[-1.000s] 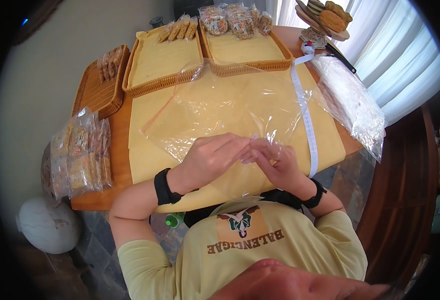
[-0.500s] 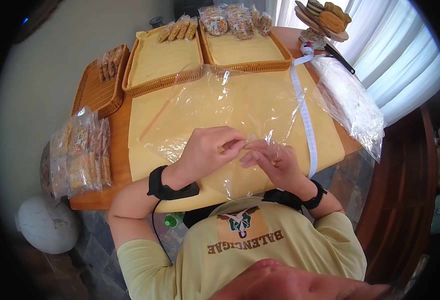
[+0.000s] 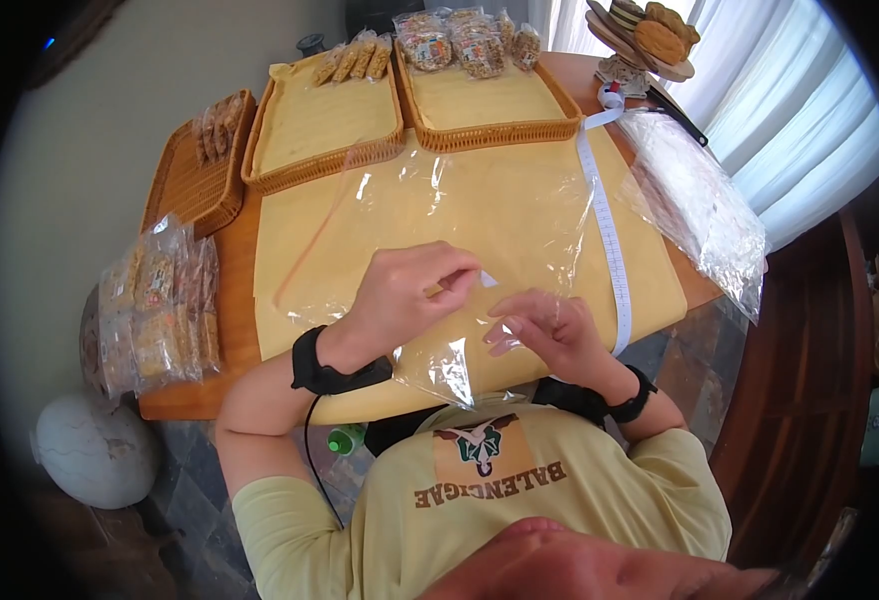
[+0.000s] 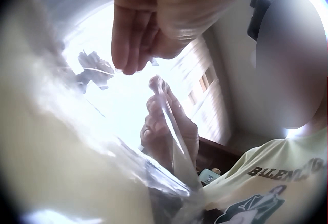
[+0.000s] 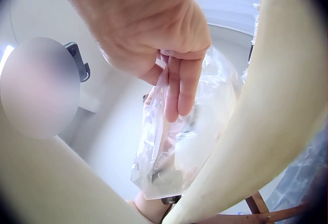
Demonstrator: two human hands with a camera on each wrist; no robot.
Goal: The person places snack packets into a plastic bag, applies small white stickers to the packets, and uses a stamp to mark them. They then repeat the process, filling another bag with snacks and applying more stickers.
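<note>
Both hands pinch: left hand (image 3: 410, 293) fingertips closed on a small white piece (image 3: 488, 280), right hand (image 3: 560, 337) thumb and curled fingers on clear film (image 3: 460, 215), spread beyond them. Likely light, limp, slippery, crease-prone; hold by edges.

Can't make out what that tiny white bit (image 3: 488, 279) is. Tape measure (image 3: 611, 240) markings: too small to read. The 2 wrist views chop the left hand (image 4: 164, 21) and right hand (image 5: 148, 34) up top, and the clear bag (image 4: 166, 178) goes blurry in the left one.
</note>
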